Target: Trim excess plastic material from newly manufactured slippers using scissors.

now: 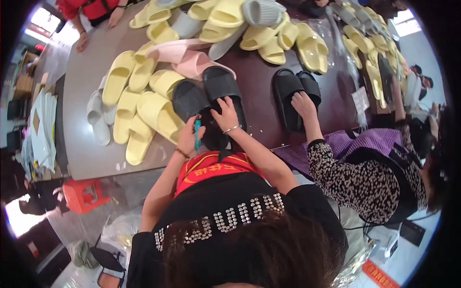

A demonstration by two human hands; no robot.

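My left hand is closed around a small teal-handled tool, its working end hidden against a dark slipper. Just beyond my fingers lies a black slide slipper, toe pointing away. My right hand grips a second black slide slipper beside it, fingers tucked at the rear edge of its strap. Dark footwear between my wrists is partly covered by my hands. Pink slippers lie just past the black pair.
Yellow slippers spread over the table to my left, more piled at the far side. Grey slippers lie at the left. On my right, a co-worker's hand touches another black pair. A red stool stands below.
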